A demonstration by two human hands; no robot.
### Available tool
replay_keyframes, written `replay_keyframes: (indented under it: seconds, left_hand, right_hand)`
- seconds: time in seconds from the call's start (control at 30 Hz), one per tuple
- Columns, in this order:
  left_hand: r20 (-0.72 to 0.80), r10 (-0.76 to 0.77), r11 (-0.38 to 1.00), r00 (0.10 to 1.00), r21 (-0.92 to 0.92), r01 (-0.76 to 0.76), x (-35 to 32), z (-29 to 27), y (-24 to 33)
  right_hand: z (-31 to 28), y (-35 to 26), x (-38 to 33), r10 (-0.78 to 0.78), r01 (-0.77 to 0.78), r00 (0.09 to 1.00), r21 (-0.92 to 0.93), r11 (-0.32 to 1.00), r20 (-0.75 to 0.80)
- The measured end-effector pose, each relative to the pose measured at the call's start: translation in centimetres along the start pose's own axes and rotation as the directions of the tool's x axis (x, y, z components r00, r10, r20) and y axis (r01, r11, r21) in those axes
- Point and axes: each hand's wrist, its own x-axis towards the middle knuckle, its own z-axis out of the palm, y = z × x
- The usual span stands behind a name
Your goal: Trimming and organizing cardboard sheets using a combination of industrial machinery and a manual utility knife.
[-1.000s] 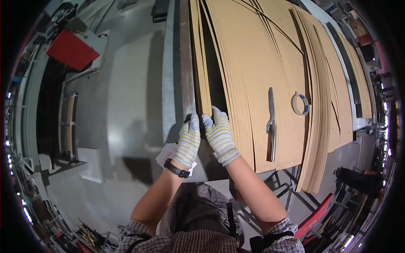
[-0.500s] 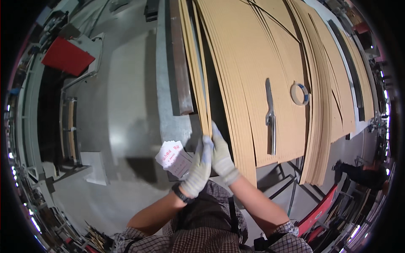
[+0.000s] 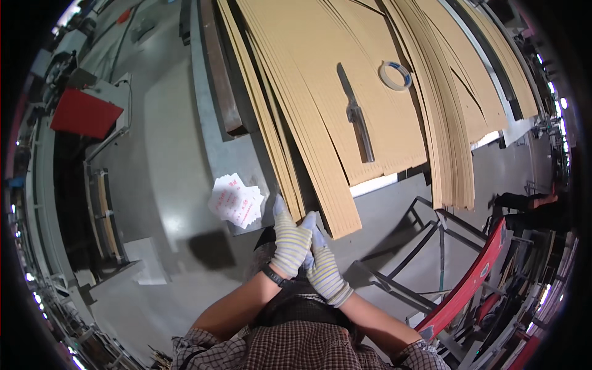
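Observation:
Both my hands wear pale striped work gloves and meet at the near end of a narrow bundle of brown cardboard strips [image 3: 269,139]. My left hand [image 3: 291,243] is closed around the strip ends, fingers on the left side and thumb on the right. Pressed up against it, my right hand [image 3: 327,271] has its fingers drawn in; the left hand partly hides what they hold. Just right of the bundle, across a dark gap, lies a wide stack of cardboard sheets [image 3: 302,117]. Left of my hands, several white printed paper cards [image 3: 236,200] lie fanned on the grey metal table [image 3: 209,126].
A knife [image 3: 356,120] with a metal handle and a roll of tape [image 3: 395,76] lie on the cardboard. A brown metal bar [image 3: 220,74] runs along the left. More cardboard strips [image 3: 444,135] overhang at right, above a dark metal frame [image 3: 410,265] and a red curved panel [image 3: 468,283].
My view has turned, so the table sits farther up and left. My hands have drawn closer to my body at the strip ends, and the left hand now wraps over them.

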Motion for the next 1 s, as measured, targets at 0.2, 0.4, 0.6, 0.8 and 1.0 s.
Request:
replay_keyframes:
  seconds: [0.2, 0.4, 0.6, 0.8, 1.0]
  left_hand:
    - [0.054, -0.019, 0.991, 0.998, -0.134, 0.026, -0.4, 1.6, -0.9]
    - [0.030, 0.089, 0.982, 0.996, 0.165, -0.092, -0.3, 2.1, -0.4]
    - [-0.018, 0.137, 0.957, 0.990, 0.260, -0.128, -1.6, 2.4, 1.6]
    - [-0.012, 0.371, 0.793, 0.928, 0.524, -0.310, -1.4, 1.7, 0.8]
    - [-0.061, 0.235, 0.950, 0.970, 0.223, -0.217, -1.6, 2.6, 1.2]
  right_hand:
    - [-2.3, 0.2, -0.6, -0.044, 0.040, 0.998, -0.097, 0.995, -0.043]
    - [-2.4, -0.3, -2.6, -0.010, 0.002, 0.992, -0.060, 0.998, -0.128]
    - [-2.2, 0.9, -3.1, 0.051, -0.059, 0.996, -0.114, 0.992, -0.067]
    - [-1.8, 1.5, -3.2, -0.037, 0.025, 0.994, -0.115, 0.993, -0.102]
    - [-1.8, 2.3, -3.1, -0.072, 0.043, 0.987, -0.199, 0.979, -0.143]
